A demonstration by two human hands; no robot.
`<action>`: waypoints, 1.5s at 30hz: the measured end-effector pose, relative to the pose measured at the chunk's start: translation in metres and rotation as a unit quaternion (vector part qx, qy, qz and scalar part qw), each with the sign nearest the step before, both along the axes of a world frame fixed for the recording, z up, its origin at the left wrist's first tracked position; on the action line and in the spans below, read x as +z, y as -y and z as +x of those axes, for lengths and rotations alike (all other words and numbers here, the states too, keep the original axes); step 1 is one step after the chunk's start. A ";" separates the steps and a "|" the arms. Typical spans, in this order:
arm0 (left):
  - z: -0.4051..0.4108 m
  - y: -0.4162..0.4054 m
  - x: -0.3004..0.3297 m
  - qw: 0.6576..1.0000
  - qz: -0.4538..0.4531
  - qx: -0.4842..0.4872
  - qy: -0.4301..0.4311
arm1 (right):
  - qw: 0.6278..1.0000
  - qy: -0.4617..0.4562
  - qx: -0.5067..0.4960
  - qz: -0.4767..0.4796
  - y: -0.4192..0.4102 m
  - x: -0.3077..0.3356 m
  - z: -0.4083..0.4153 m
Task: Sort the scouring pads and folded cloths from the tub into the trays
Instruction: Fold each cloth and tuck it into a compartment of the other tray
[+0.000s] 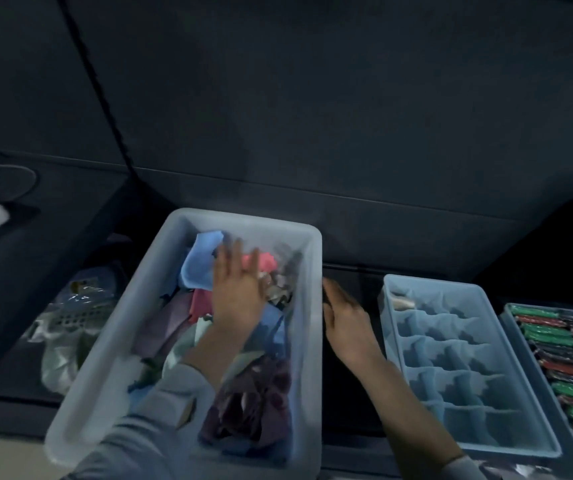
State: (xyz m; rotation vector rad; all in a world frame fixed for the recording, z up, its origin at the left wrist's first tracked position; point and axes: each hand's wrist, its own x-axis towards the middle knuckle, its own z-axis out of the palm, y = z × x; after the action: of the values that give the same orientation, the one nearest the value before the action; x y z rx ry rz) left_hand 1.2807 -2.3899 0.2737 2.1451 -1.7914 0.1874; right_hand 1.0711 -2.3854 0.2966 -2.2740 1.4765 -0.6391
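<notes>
Right now my left hand (236,292) is inside the pale tub (105,344), fingers stretched out flat and spread over the jumble of cloths; it lies on top of them and grips nothing that I can see. Under and around it sit a light blue cloth (198,265) towards the far end, a pink cloth (260,261) just past my fingertips, and a darker pink one (200,304) beside my palm. A lilac cloth (163,323) lies to the left, and a crumpled maroon cloth (253,407) fills the near end of the tub. The frame is blurred, so I cannot pick out scouring pads from cloths in there.

My right hand (345,317) is outside the tub, between its right wall and the divided blue tray (465,362), fingers loosely extended and holding nothing. One far compartment of that tray holds something pale. Further right, a second tray (520,337) is packed with green and red pads (551,334) in rows.
</notes>
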 end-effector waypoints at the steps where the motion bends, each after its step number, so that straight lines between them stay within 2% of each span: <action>1: 0.023 0.003 -0.005 0.998 0.003 0.059 -0.012 | 1.000 -0.016 0.013 -0.005 -0.002 0.001 0.001; 3: 0.057 0.004 -0.012 0.990 0.066 0.114 -0.059 | 0.998 -0.049 0.025 -0.015 -0.003 0.001 0.002; 6: 0.076 0.005 -0.010 0.977 0.152 0.102 -0.108 | 0.997 -0.068 0.018 -0.026 -0.002 0.002 0.001; 8: 0.071 0.006 0.003 0.971 0.123 0.104 -0.178 | 0.998 -0.057 0.004 -0.031 0.001 0.007 0.002; 10: 0.055 0.005 0.024 0.955 0.046 0.077 -0.283 | 0.997 -0.045 -0.009 -0.059 0.006 0.013 0.001; 12: 0.034 0.007 0.049 0.912 -0.013 -0.001 -0.410 | 0.997 -0.005 -0.023 -0.071 0.012 0.028 0.003; 14: 0.013 0.008 0.076 0.850 -0.031 -0.097 -0.517 | 0.994 0.096 -0.050 0.006 0.013 0.058 0.005; 15: 0.004 0.008 0.089 0.828 -0.033 -0.138 -0.543 | 0.983 0.159 -0.055 0.071 0.013 0.073 0.007; 16: -0.005 0.007 0.100 0.816 -0.032 -0.170 -0.551 | 0.964 0.223 -0.048 0.134 0.014 0.086 0.007; 18: -0.020 0.007 0.116 0.812 -0.033 -0.215 -0.541 | 0.923 0.329 -0.032 0.197 0.019 0.103 0.006; 20: -0.030 0.007 0.123 0.816 -0.032 -0.244 -0.524 | 0.897 0.393 -0.032 0.200 0.025 0.114 -0.001; 21: -0.033 0.007 0.124 0.818 -0.024 -0.250 -0.517 | 0.896 0.402 -0.032 0.186 0.027 0.121 -0.005; 24: -0.038 0.008 0.135 0.850 0.001 -0.223 -0.477 | 0.904 0.392 0.002 0.173 0.032 0.144 -0.020; 26: -0.042 0.010 0.149 0.883 -0.037 -0.222 -0.411 | 0.925 0.329 0.059 0.179 0.034 0.167 -0.030; 27: -0.046 0.011 0.160 0.884 -0.050 -0.252 -0.392 | 0.938 0.277 0.099 0.182 0.033 0.180 -0.034; 29: -0.054 0.017 0.184 0.852 -0.011 -0.347 -0.393 | 0.947 0.201 0.167 0.185 0.033 0.205 -0.039; 31: -0.059 0.024 0.205 0.839 0.073 -0.386 -0.378 | 0.955 0.186 0.174 0.155 0.035 0.229 -0.044; 33: -0.059 0.029 0.220 0.832 0.128 -0.375 -0.387 | 0.965 0.207 0.131 0.094 0.040 0.247 -0.055; 36: -0.045 0.030 0.230 0.815 0.142 -0.357 -0.434 | 0.972 0.226 0.053 0.033 0.050 0.256 -0.083; 42: -0.021 0.022 0.228 0.781 0.187 -0.346 -0.485 | 0.963 0.269 0.017 0.025 0.056 0.243 -0.102; 45: -0.030 0.015 0.227 0.781 0.204 -0.373 -0.458 | 0.978 0.196 0.039 0.054 0.055 0.236 -0.100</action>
State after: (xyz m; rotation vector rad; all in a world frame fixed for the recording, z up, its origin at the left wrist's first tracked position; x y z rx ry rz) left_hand 1.2504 -2.4048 0.5005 1.1155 -1.8914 -1.2954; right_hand 0.9712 -2.4408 0.5321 -1.9703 1.1971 -0.8978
